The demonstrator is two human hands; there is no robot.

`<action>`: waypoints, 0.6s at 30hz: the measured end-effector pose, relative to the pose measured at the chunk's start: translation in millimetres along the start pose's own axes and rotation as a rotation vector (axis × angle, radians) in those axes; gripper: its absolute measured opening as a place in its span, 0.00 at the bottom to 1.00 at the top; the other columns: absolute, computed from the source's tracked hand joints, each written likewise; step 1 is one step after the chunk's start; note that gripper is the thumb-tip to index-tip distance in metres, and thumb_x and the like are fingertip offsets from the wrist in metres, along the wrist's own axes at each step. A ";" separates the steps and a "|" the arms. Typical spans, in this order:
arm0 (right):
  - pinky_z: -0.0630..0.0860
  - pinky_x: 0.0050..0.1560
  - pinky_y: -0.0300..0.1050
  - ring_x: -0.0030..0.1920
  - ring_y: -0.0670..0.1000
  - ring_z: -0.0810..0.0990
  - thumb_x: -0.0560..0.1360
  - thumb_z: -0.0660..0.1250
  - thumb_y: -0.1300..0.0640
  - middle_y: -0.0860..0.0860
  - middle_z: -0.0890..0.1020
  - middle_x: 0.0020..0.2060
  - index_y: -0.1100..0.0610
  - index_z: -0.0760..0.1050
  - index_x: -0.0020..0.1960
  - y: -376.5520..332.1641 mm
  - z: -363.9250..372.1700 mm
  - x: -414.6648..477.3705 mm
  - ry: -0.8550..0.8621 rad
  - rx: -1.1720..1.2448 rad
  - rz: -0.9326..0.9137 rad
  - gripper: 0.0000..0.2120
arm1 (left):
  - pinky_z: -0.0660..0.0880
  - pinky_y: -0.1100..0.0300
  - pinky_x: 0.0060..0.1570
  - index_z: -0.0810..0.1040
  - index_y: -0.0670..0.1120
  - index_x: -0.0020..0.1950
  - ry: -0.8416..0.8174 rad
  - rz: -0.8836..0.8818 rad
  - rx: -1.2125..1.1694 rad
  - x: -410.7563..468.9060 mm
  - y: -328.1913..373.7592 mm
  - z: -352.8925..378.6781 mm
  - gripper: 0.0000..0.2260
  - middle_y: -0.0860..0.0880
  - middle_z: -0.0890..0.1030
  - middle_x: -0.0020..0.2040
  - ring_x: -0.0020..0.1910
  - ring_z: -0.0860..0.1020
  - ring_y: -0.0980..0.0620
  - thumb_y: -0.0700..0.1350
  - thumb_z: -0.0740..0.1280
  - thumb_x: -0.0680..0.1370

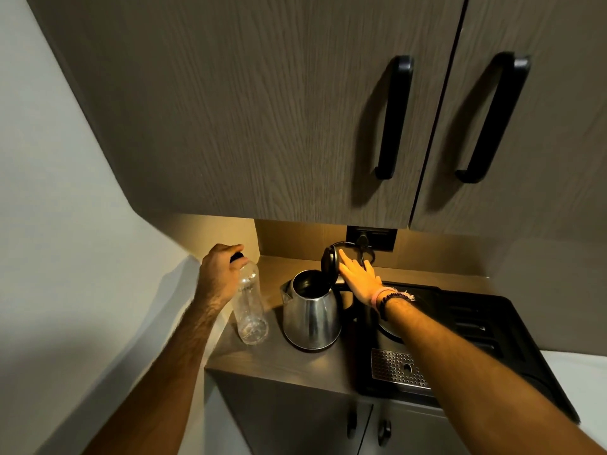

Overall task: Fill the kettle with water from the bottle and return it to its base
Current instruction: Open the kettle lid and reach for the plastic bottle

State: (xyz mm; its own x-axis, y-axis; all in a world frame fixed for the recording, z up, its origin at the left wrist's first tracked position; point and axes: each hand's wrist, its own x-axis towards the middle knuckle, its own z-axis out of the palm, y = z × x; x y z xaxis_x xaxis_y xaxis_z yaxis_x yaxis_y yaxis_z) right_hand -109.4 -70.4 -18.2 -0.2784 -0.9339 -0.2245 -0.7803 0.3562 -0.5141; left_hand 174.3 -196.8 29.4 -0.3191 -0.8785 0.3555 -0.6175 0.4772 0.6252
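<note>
A steel kettle [312, 318] stands on the wooden counter [279, 359], its black lid [330, 262] hinged upright so the dark inside shows. My right hand [359, 277] lies flat with fingers spread against the back of the raised lid, above the kettle's handle. To the left, a clear plastic bottle [251, 307] with a black cap stands upright on the counter and looks almost empty. My left hand [220, 274] grips its neck and cap from above. The round kettle base [389, 330] lies partly hidden under my right forearm, on the black tray.
A black tray [476, 323] with a perforated metal drip grate [397, 369] fills the counter's right half. A wall socket [371, 238] with a plugged cord sits behind the kettle. Overhead cabinet doors with black handles [394, 116] hang low above. A white wall bounds the left.
</note>
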 end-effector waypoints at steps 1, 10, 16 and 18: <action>0.42 0.74 0.75 0.80 0.63 0.42 0.70 0.42 0.28 0.51 0.46 0.82 0.43 0.40 0.80 1.3 1.2 -0.1 -0.001 -0.004 -0.018 0.42 | 0.75 0.53 0.55 0.81 0.40 0.60 -0.002 -0.003 -0.007 1.6 -2.1 1.2 0.14 0.41 0.81 0.57 0.54 0.78 0.43 0.45 0.70 0.78; 0.44 0.75 0.73 0.80 0.64 0.43 0.78 0.45 0.34 0.51 0.44 0.82 0.46 0.41 0.81 1.6 1.3 -0.8 -0.006 -0.072 -0.050 0.35 | 0.80 0.51 0.49 0.81 0.46 0.51 0.122 -0.050 -0.058 6.6 -5.1 -1.3 0.21 0.46 0.81 0.51 0.50 0.79 0.47 0.59 0.77 0.67; 0.42 0.73 0.76 0.80 0.65 0.40 0.71 0.44 0.28 0.53 0.47 0.82 0.44 0.39 0.80 -1.6 0.1 -1.4 0.013 0.006 0.027 0.43 | 0.76 0.59 0.44 0.82 0.47 0.56 0.286 0.167 0.015 -55.7 10.4 28.1 0.18 0.47 0.76 0.53 0.50 0.75 0.51 0.55 0.76 0.71; 0.41 0.73 0.76 0.80 0.66 0.40 0.72 0.44 0.27 0.54 0.47 0.82 0.43 0.38 0.80 -0.8 0.8 -0.3 0.012 -0.005 0.044 0.42 | 0.76 0.59 0.44 0.82 0.45 0.58 0.138 0.165 0.031 -88.3 5.9 56.2 0.15 0.46 0.78 0.54 0.51 0.76 0.49 0.48 0.76 0.73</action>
State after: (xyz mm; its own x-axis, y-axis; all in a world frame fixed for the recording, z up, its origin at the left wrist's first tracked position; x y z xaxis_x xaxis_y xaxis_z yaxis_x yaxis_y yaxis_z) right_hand -108.2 -70.4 -18.4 -0.3191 -0.9177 -0.2366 -0.7702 0.3966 -0.4995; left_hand 158.5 -117.5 -37.3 -0.3175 -0.7764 0.5445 -0.5878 0.6117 0.5295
